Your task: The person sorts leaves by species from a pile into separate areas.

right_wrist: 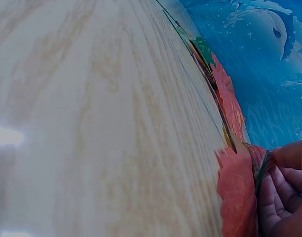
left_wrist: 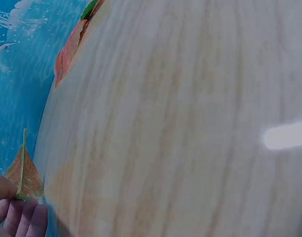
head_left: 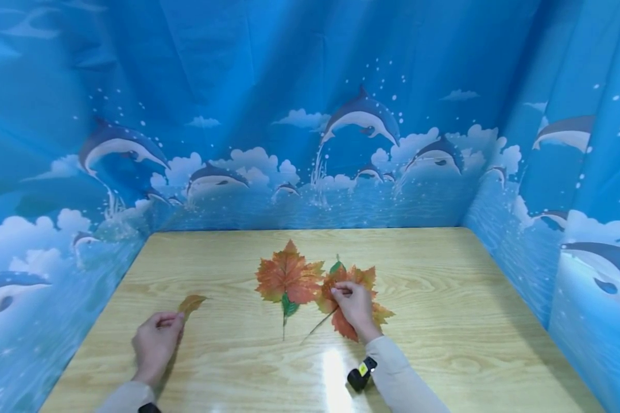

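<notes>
At the left of the table, my left hand [head_left: 157, 341] pinches a small yellow-brown leaf [head_left: 191, 304] by one end, its stem pointing away. The left wrist view shows the same leaf [left_wrist: 25, 177] from its veined side, between thumb and fingers. My right hand [head_left: 355, 307] is over an orange maple leaf [head_left: 382, 314] that lies flat. Its thumb and finger pinch a reddish leaf part with a green rib [right_wrist: 258, 160]; whether this belongs to the maple leaf cannot be told. A second maple leaf [head_left: 286, 272] lies just left of it.
A green leaf [head_left: 290, 306] sits at the base of the left maple leaf, and another green leaf [head_left: 337, 266] shows above the right one. A dark stem [head_left: 321, 325] points toward the front. Blue dolphin-print curtain [head_left: 289, 115] encloses the wooden table [head_left: 470, 321].
</notes>
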`<state>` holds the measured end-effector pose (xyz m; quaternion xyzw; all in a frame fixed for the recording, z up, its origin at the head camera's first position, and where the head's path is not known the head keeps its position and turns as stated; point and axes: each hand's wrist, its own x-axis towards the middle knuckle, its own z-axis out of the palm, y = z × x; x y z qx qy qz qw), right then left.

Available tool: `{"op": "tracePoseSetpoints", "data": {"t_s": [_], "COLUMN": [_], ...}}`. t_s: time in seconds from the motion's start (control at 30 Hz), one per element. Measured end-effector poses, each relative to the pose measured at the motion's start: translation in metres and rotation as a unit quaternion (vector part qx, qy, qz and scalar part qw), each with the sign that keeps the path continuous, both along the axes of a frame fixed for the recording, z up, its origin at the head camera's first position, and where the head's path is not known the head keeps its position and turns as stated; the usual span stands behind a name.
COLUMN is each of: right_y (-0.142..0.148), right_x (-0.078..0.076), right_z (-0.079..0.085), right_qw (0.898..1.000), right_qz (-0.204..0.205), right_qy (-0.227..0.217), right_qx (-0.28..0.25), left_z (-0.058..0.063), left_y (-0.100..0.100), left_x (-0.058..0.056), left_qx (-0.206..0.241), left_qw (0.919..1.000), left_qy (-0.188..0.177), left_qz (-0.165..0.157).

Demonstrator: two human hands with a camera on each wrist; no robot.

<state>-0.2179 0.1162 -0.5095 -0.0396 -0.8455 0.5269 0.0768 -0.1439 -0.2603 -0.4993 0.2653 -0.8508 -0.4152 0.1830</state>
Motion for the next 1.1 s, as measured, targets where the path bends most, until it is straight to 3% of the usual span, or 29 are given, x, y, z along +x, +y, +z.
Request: {"op": "tracePoseSetpoints", "data": {"t_s": [0.13,0.6,1.1], "right_y": [0.0003,0.0004,0.0007], "right_x": [0.0002,0.0010,0.0027], "right_z": [-0.0003,0.0005,-0.0003], "right_qw": [1.000,1.000,1.000], "right_qz": [0.001,0.004,0.000], "right_qy": [0.001,0.024,0.026], "right_qx": [-0.001,0.000,-0.001], "left_z": [-0.0017,-0.0041,-0.0101], "left_y": [0.0012,0.0041,0.0032], "left_x": [0.0013,0.0053,0.0050], "left_qx": [-0.026,-0.021,-0.034], "left_qw": [0.9996,0.9982,0.9973], "left_qy": [0.005,0.015,0.029], "left_qz": [-0.007,-0.054,-0.059]}}
